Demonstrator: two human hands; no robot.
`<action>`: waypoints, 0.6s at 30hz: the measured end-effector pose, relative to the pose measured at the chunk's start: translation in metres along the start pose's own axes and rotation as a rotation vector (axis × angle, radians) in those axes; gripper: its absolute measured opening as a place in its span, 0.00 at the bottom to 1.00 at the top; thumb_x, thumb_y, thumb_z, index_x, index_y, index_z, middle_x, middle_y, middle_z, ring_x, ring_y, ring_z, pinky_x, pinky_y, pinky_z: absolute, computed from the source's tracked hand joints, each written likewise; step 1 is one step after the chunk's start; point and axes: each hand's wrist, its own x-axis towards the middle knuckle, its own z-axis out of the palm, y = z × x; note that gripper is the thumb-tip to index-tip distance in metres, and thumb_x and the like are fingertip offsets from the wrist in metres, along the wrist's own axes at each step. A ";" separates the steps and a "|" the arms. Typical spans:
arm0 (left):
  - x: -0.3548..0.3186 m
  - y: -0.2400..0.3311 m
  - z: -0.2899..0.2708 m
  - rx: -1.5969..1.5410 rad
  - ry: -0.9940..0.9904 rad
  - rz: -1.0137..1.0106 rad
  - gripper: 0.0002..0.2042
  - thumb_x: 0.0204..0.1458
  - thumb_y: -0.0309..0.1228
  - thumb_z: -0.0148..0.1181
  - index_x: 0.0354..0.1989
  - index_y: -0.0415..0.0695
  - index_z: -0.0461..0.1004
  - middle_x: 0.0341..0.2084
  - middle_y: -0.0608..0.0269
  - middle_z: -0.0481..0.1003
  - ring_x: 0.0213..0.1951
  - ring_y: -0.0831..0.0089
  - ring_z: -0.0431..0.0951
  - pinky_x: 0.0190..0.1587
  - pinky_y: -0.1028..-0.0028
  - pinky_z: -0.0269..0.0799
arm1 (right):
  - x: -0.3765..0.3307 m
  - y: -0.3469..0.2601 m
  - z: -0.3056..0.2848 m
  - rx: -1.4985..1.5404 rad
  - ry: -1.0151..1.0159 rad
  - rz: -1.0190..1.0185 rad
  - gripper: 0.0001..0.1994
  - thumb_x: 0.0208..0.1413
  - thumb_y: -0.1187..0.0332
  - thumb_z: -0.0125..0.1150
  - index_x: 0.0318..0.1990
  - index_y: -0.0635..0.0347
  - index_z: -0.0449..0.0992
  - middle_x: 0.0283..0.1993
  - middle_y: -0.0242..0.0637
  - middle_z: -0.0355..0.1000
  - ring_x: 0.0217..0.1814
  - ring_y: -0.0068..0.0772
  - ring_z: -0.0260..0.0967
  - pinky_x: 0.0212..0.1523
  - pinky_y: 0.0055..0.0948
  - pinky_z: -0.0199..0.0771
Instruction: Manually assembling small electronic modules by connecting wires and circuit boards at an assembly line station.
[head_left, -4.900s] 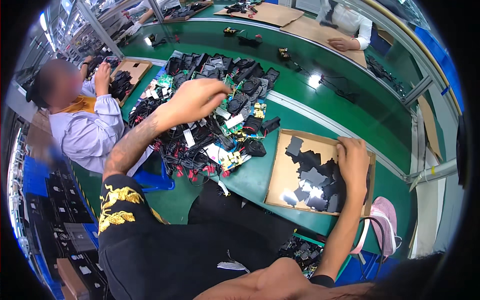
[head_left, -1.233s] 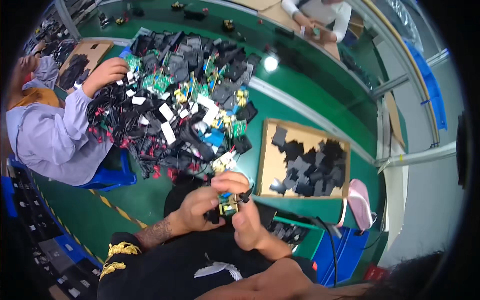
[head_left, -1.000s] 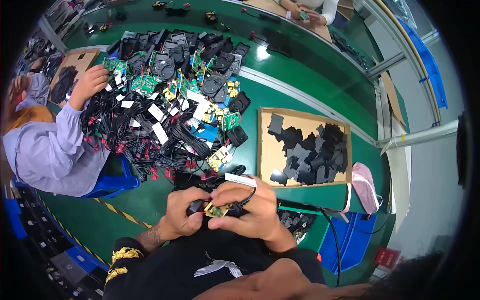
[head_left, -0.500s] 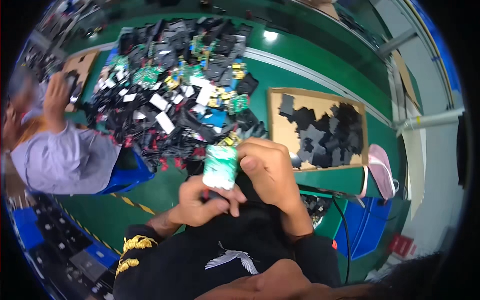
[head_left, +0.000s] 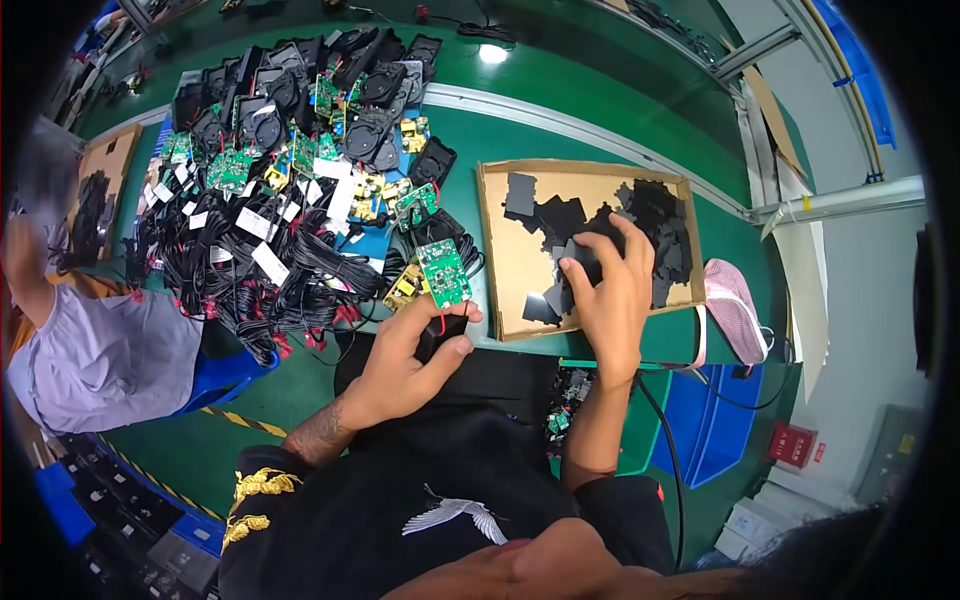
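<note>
My left hand (head_left: 405, 365) is closed around a black part (head_left: 440, 335) near the table's front edge. A green circuit board (head_left: 443, 272) stands above its fingertips, joined to that part by a red wire. To the right, my right hand (head_left: 612, 300) reaches into a shallow cardboard box (head_left: 490, 250). Its fingers are curved and spread, with thumb and fingertips apart over dark flat pieces (head_left: 672, 240). A grey piece (head_left: 577, 256) shows between thumb and index finger; whether it is gripped is unclear.
A heap of black cables (head_left: 315, 265), black housings (head_left: 370, 135) and circuit boards covers the table's left part. Pink striped cloth (head_left: 735, 310) lies right of the box. Blue bins (head_left: 710, 420) stand below the table. A co-worker in a pale sleeve (head_left: 110, 350) sits at the left.
My right hand has left the circuit board and moved right into the cardboard box. The board, still with my left hand, has turned and is now sharp. The whole view has shifted.
</note>
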 end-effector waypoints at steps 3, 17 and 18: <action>-0.006 0.005 -0.005 -0.192 -0.023 -0.030 0.16 0.61 0.24 0.59 0.57 0.36 0.71 0.48 0.53 0.80 0.42 0.73 0.81 0.47 0.70 0.77 | 0.005 0.003 0.000 0.289 0.070 0.088 0.08 0.48 0.75 0.73 0.35 0.62 0.80 0.56 0.46 0.74 0.62 0.49 0.69 0.61 0.40 0.69; -0.013 -0.002 0.001 -0.346 0.039 0.059 0.26 0.55 0.26 0.72 0.59 0.40 0.67 0.53 0.58 0.73 0.52 0.76 0.75 0.57 0.70 0.72 | -0.026 -0.079 -0.020 0.777 -0.085 -0.413 0.13 0.36 0.78 0.80 0.33 0.62 0.84 0.29 0.35 0.78 0.28 0.34 0.75 0.28 0.31 0.72; -0.014 -0.003 0.002 -0.369 0.088 -0.001 0.23 0.55 0.26 0.72 0.57 0.40 0.68 0.50 0.60 0.74 0.51 0.76 0.76 0.56 0.71 0.72 | -0.026 -0.078 -0.018 0.790 -0.091 -0.416 0.13 0.36 0.78 0.80 0.33 0.62 0.84 0.29 0.35 0.78 0.28 0.34 0.75 0.28 0.31 0.72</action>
